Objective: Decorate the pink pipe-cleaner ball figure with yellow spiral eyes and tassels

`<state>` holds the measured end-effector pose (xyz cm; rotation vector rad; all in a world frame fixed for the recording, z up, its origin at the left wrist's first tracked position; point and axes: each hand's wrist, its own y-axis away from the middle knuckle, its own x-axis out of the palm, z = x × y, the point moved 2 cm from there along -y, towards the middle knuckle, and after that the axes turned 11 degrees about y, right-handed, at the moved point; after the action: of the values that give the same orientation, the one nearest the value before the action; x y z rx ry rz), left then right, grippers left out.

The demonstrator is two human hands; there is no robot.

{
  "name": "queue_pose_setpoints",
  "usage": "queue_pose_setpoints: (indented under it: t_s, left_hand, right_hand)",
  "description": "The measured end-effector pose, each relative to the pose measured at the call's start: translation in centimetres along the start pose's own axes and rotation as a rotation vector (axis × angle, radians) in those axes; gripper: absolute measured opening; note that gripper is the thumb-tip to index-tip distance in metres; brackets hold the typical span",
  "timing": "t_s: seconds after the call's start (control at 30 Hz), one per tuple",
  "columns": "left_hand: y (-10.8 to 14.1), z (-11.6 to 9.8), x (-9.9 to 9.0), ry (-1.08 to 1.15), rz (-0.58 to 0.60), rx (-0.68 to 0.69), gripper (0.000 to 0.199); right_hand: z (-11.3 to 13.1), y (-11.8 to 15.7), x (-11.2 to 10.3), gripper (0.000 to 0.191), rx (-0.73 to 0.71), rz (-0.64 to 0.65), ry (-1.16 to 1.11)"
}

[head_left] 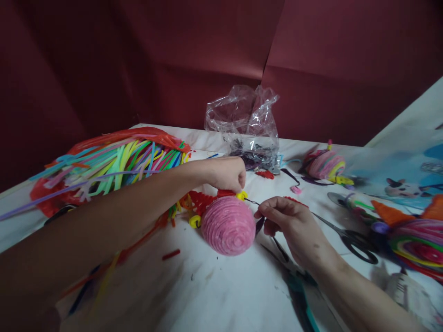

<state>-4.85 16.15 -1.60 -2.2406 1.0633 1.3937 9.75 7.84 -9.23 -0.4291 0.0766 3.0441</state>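
White tabletop (207,286) lies nearest in my view, with a teal-handled tool (299,295) to the right, presumably kept within reach. Just beyond, the coiled pink ball (228,226) rests on it, between my hands. My right hand (290,223) pinches a dark strand (252,202), perhaps to keep it taut from the yellow coil (242,196); my left hand (228,174) curls there, fingertips hidden, so I cannot tell its grip. Farther back, a clear bag (242,110) stands before the maroon backdrop (207,46).

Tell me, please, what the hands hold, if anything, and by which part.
The right hand pinches a thin dark strand, away from the yellow coil it runs to. The left hand is at that coil, its hold unclear.
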Motion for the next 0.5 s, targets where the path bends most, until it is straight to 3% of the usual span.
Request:
queue_pose_setpoints:
  t_s: [0.5]
  left_hand:
    - [0.54, -0.02, 0.36, -0.058, 0.006, 0.044, 0.026]
  right_hand:
    - [0.1, 0.21, 0.25, 0.022, -0.001, -0.007, -0.016]
